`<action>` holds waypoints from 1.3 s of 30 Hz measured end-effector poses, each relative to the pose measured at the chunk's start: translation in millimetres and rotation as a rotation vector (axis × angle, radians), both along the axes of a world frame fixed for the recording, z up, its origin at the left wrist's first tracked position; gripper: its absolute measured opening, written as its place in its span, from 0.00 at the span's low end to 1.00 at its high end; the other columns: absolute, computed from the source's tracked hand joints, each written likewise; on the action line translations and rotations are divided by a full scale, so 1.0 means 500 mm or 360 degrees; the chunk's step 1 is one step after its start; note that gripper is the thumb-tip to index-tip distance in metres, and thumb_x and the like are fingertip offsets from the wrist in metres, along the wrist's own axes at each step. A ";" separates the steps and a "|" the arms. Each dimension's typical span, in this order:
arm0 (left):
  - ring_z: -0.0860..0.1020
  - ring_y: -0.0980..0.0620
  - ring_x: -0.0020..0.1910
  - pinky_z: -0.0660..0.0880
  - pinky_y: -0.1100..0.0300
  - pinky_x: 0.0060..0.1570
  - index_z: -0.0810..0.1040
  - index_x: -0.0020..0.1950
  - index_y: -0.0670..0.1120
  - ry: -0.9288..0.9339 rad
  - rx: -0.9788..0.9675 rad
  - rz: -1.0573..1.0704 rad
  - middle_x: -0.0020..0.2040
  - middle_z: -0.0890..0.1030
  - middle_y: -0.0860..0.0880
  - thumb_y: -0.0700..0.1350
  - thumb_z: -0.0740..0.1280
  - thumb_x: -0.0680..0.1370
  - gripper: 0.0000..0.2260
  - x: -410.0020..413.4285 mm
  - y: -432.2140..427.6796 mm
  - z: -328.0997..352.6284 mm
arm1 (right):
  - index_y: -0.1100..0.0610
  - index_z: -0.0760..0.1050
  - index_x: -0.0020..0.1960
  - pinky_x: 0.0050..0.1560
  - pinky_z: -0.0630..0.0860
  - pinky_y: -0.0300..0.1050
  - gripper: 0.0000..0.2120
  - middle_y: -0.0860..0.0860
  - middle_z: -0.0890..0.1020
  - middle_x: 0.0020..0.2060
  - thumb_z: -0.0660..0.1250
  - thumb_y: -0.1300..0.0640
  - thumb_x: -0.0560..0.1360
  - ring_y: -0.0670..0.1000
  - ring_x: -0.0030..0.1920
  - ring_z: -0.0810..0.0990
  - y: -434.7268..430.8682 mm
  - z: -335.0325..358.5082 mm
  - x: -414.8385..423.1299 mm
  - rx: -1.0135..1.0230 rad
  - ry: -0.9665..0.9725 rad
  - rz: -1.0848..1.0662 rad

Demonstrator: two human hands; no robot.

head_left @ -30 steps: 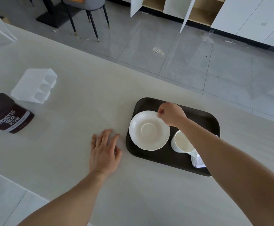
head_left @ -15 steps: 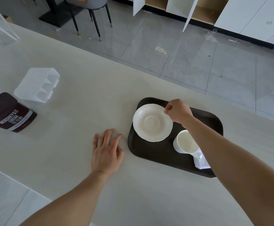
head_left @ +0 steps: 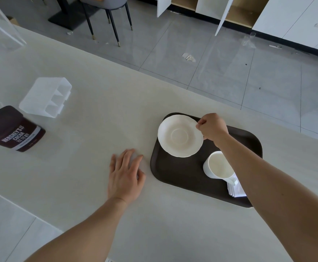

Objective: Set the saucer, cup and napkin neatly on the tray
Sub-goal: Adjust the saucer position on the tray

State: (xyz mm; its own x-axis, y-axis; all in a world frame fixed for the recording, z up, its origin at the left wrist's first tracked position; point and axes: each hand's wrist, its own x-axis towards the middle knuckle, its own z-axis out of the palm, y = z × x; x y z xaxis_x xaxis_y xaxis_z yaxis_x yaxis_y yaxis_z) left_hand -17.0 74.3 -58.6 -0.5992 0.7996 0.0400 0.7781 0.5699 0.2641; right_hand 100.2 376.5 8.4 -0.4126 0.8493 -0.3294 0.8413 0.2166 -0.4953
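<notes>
A dark brown tray (head_left: 182,176) lies on the pale table. A white saucer (head_left: 179,136) is over the tray's far left corner, slightly overhanging the edge, and my right hand (head_left: 212,127) pinches its right rim. A white cup (head_left: 218,165) stands upright on the tray's right part, partly hidden by my right forearm. A folded white napkin (head_left: 236,189) lies beside the cup at the near right. My left hand (head_left: 125,173) rests flat on the table just left of the tray, fingers spread, holding nothing.
A dark cocoa tub (head_left: 12,129) lies on its side at the far left. Beside it is a clear plastic divided holder (head_left: 46,97). The table's far edge (head_left: 154,76) runs diagonally above the tray; a chair (head_left: 107,8) stands on the tiled floor beyond.
My right hand has carried the saucer from the tray's middle left toward its far left corner. The left hand, cup and napkin have stayed where they were.
</notes>
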 end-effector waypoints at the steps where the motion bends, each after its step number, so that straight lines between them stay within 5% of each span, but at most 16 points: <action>1: 0.67 0.44 0.72 0.57 0.41 0.75 0.75 0.65 0.51 -0.0004 -0.0005 -0.0001 0.70 0.72 0.46 0.47 0.59 0.74 0.20 0.000 0.000 0.001 | 0.61 0.81 0.44 0.46 0.84 0.55 0.06 0.58 0.86 0.37 0.65 0.63 0.74 0.59 0.36 0.86 0.001 -0.001 0.000 -0.0004 0.0006 -0.0014; 17: 0.68 0.43 0.72 0.58 0.40 0.75 0.76 0.65 0.50 -0.0017 -0.0017 0.0002 0.70 0.73 0.45 0.47 0.59 0.74 0.20 0.001 0.000 0.008 | 0.59 0.80 0.43 0.45 0.85 0.57 0.05 0.51 0.85 0.35 0.66 0.65 0.74 0.55 0.30 0.86 0.007 -0.019 0.005 -0.0171 0.0143 -0.0283; 39: 0.67 0.45 0.72 0.57 0.41 0.75 0.75 0.65 0.51 0.0001 -0.0014 0.0004 0.71 0.72 0.46 0.47 0.59 0.74 0.20 0.001 -0.001 0.003 | 0.61 0.79 0.44 0.42 0.86 0.57 0.05 0.56 0.85 0.38 0.65 0.67 0.74 0.55 0.29 0.86 0.010 -0.020 0.007 -0.0372 0.0192 -0.0465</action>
State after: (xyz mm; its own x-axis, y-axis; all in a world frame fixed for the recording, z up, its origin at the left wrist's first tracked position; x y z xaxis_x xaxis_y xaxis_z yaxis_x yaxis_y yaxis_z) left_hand -16.7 73.8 -56.9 -0.6010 0.7985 0.0332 0.7769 0.5739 0.2589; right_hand 104.0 381.3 -1.7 -0.2123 0.8444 -0.4918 0.7835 -0.1537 -0.6021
